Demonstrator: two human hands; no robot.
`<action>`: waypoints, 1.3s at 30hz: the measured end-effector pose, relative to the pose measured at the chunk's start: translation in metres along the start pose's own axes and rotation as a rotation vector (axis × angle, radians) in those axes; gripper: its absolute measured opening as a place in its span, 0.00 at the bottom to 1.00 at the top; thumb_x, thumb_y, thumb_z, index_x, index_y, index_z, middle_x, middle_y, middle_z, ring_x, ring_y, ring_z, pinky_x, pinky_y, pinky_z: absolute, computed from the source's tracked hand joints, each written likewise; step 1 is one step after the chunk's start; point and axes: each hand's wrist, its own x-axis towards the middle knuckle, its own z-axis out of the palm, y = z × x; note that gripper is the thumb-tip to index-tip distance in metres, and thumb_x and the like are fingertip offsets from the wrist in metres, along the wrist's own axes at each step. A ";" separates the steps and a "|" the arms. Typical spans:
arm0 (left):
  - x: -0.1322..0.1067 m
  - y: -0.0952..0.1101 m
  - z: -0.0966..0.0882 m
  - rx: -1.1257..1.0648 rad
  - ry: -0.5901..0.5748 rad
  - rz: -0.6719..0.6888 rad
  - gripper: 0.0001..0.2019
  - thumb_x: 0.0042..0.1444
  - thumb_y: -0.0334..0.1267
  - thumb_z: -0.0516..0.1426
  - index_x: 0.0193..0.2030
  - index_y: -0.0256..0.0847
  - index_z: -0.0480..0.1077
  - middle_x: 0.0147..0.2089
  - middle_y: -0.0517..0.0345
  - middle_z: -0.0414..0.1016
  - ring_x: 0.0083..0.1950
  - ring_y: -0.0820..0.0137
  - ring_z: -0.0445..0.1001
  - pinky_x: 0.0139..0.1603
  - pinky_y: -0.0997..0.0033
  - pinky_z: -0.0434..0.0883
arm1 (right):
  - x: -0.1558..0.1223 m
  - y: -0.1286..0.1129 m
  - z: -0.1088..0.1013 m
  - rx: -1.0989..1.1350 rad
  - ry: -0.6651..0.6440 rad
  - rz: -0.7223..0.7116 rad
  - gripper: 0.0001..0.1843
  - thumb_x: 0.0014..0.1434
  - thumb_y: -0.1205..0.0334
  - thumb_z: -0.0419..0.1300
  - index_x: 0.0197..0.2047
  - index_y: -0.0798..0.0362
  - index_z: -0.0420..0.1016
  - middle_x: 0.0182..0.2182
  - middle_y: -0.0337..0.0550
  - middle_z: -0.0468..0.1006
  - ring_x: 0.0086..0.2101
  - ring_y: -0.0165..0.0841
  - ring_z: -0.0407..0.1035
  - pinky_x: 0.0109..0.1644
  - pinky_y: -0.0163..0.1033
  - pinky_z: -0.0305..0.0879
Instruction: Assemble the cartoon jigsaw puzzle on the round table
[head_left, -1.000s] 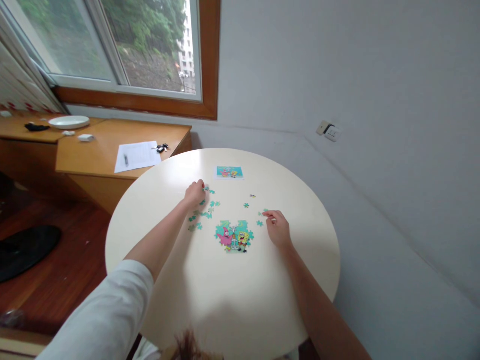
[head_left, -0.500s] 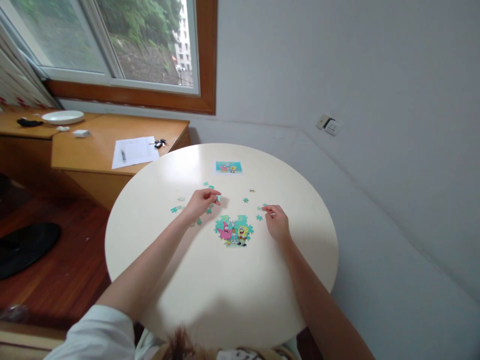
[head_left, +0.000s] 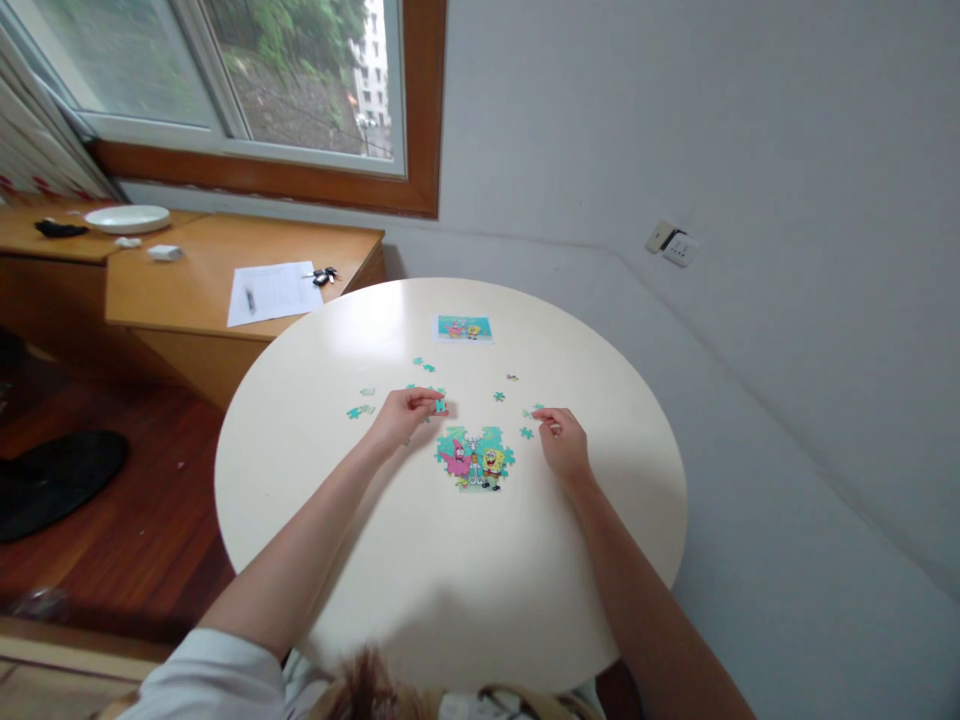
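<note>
A partly built cartoon jigsaw [head_left: 474, 459] lies in the middle of a round cream table [head_left: 450, 580]. My left hand [head_left: 405, 413] pinches a teal puzzle piece [head_left: 440, 405] just up and left of the jigsaw. My right hand [head_left: 562, 442] rests on the table to the jigsaw's right, fingers curled, its fingertips at a small teal piece [head_left: 534, 411]. Several loose teal pieces [head_left: 360, 410] lie scattered beyond and left of my left hand. A small reference picture [head_left: 464, 328] lies at the table's far side.
A wooden desk [head_left: 195, 290] stands at the back left under a window, with a paper sheet [head_left: 274, 292], keys [head_left: 324, 274] and a white plate [head_left: 127, 218] on it. A black round object [head_left: 52, 480] sits on the wood floor. White walls close in on the right.
My left hand left the far pile of pieces and came toward the jigsaw holding a teal piece. My right hand stayed by the jigsaw's right side.
</note>
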 end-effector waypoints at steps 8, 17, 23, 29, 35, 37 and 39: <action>-0.003 0.004 -0.002 -0.003 0.031 0.018 0.11 0.45 0.40 0.61 0.35 0.37 0.72 0.31 0.53 0.80 0.39 0.61 0.79 0.45 0.63 0.72 | -0.001 -0.001 0.000 -0.023 0.002 -0.011 0.15 0.45 0.67 0.48 0.30 0.53 0.75 0.32 0.45 0.75 0.31 0.34 0.68 0.33 0.39 0.66; 0.004 0.003 -0.016 0.245 0.215 0.115 0.12 0.50 0.38 0.54 0.40 0.36 0.72 0.31 0.54 0.78 0.35 0.66 0.78 0.39 0.68 0.72 | 0.000 0.000 0.000 -0.046 -0.012 -0.026 0.15 0.45 0.68 0.48 0.30 0.52 0.75 0.32 0.44 0.75 0.32 0.34 0.69 0.34 0.40 0.66; 0.014 -0.005 -0.041 0.502 0.411 0.041 0.10 0.50 0.34 0.53 0.36 0.40 0.74 0.38 0.53 0.80 0.43 0.64 0.75 0.47 0.64 0.67 | -0.001 0.000 -0.001 -0.039 -0.018 -0.034 0.14 0.44 0.68 0.48 0.29 0.53 0.75 0.31 0.45 0.75 0.32 0.34 0.69 0.35 0.40 0.67; 0.010 -0.002 -0.040 0.702 0.439 -0.027 0.08 0.52 0.35 0.54 0.31 0.41 0.76 0.34 0.55 0.79 0.44 0.58 0.74 0.53 0.50 0.57 | -0.001 0.001 0.000 -0.031 -0.021 -0.029 0.14 0.44 0.67 0.48 0.29 0.52 0.75 0.31 0.44 0.74 0.31 0.34 0.68 0.34 0.39 0.67; 0.007 0.001 -0.040 0.785 0.408 -0.054 0.08 0.52 0.34 0.55 0.30 0.41 0.76 0.32 0.53 0.78 0.43 0.57 0.74 0.52 0.49 0.55 | -0.001 -0.002 -0.001 -0.039 -0.026 -0.020 0.14 0.44 0.67 0.48 0.29 0.53 0.75 0.31 0.44 0.75 0.30 0.33 0.68 0.33 0.39 0.66; 0.008 0.000 -0.040 0.806 0.411 -0.058 0.07 0.52 0.33 0.55 0.30 0.41 0.76 0.31 0.53 0.77 0.43 0.57 0.73 0.52 0.49 0.55 | -0.002 -0.002 -0.001 -0.041 -0.021 -0.019 0.14 0.44 0.67 0.48 0.29 0.53 0.75 0.31 0.45 0.75 0.30 0.33 0.68 0.32 0.39 0.66; 0.008 -0.002 -0.039 0.837 0.418 -0.056 0.07 0.53 0.33 0.55 0.31 0.42 0.75 0.31 0.53 0.76 0.46 0.56 0.71 0.51 0.48 0.54 | -0.002 -0.003 -0.001 -0.045 -0.018 -0.025 0.14 0.44 0.67 0.48 0.29 0.53 0.75 0.30 0.44 0.75 0.30 0.33 0.68 0.32 0.38 0.66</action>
